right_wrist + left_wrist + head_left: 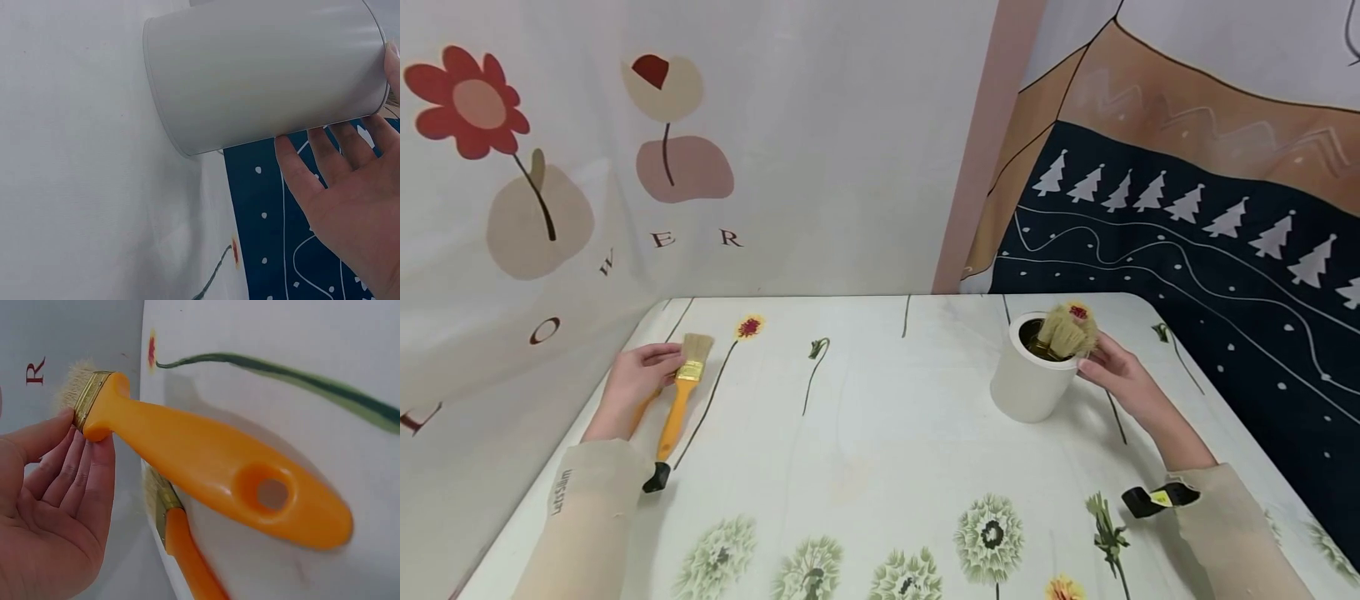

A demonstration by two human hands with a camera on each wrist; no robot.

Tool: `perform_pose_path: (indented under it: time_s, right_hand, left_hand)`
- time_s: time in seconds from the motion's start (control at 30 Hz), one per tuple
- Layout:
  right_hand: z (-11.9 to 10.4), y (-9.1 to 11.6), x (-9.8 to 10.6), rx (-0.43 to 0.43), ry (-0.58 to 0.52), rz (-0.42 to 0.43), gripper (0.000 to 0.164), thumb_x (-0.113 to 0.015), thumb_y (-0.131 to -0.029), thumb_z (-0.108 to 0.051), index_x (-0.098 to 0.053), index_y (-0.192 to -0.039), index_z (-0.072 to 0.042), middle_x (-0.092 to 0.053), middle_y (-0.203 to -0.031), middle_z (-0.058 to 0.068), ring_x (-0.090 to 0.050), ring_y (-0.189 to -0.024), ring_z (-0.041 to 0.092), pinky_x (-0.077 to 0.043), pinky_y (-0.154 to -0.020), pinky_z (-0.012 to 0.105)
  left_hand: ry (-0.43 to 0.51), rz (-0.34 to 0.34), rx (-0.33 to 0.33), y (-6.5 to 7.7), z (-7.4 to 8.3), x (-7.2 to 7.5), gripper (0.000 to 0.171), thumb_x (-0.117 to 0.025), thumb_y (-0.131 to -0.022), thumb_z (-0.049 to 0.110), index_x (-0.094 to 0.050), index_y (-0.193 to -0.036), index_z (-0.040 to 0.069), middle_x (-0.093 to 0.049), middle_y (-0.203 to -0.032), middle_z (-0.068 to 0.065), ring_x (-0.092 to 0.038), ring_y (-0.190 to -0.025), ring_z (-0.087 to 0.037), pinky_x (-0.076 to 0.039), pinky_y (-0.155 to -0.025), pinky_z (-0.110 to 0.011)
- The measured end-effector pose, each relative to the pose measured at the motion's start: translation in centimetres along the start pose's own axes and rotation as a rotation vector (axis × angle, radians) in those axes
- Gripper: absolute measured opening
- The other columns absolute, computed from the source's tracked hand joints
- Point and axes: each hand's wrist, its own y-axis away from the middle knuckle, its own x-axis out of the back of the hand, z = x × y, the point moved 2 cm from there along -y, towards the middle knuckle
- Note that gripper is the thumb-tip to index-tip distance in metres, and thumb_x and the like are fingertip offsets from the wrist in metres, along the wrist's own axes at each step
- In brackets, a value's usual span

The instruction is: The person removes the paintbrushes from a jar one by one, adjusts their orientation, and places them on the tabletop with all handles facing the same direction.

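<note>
My left hand (638, 379) pinches a paintbrush (674, 421) by its brass-coloured ferrule, thumb on one side and fingers on the other. Its pale bristles point away from me and its orange handle towards me. Beneath that hand is a second orange-handled paintbrush (190, 556), partly hidden in the head view. My right hand (1122, 379) holds a white cylindrical pot (1026, 390) at its right side, thumb by the rim and fingertips along the wall. Inside the pot, a brush with bushy pale bristles (1063, 335) leans over the rim; its lower part is hidden.
A white tablecloth (880, 467) with printed flowers covers the table. Behind it hangs a pale curtain (842, 150) with flower prints; a dark blue cloth (1150, 250) with tree prints hangs at the right. Black straps (1157, 500) show at the wrists.
</note>
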Motion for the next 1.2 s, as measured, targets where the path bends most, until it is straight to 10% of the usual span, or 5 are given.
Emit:
perform_pose_path:
  time_s: [0.23,0.73,1.2]
  right_hand:
    - [-0.1,0.0,0.0,-0.004,-0.001,-0.002,0.061,-0.045,-0.106,-0.009,-0.016,-0.160,-0.007,-0.045,-0.132,-0.032,-0.050,-0.118,-0.016,-0.049,-0.092,0.007]
    - [0.0,0.0,0.0,-0.021,0.009,0.000,0.062,-0.045,-0.107,-0.014,-0.015,-0.160,-0.008,-0.043,-0.133,-0.031,-0.050,-0.118,-0.016,-0.049,-0.092,0.007]
    - [-0.1,0.0,-0.1,-0.019,0.003,0.002,0.062,-0.045,-0.106,-0.011,-0.014,-0.160,-0.006,-0.044,-0.133,-0.030,-0.050,-0.118,-0.016,-0.048,-0.091,0.006]
  left_hand:
    - [-0.053,-0.039,0.080,-1.0,-1.8,-0.1,0.054,-0.053,-0.103,0.027,-0.044,-0.144,-0.006,-0.052,-0.141,-0.029,-0.053,-0.077,0.014,-0.057,-0.074,-0.015]
    - [-0.122,-0.108,0.096,-0.9,-2.8,-0.3,0.052,-0.053,-0.103,0.021,-0.042,-0.144,-0.009,-0.045,-0.143,-0.035,-0.055,-0.081,0.005,-0.056,-0.070,-0.014]
    - [-0.232,-0.119,0.039,-0.7,-2.2,-0.3,0.051,-0.054,-0.101,0.013,-0.040,-0.145,-0.010,-0.044,-0.143,-0.037,-0.053,-0.124,-0.045,-0.055,-0.072,-0.013]
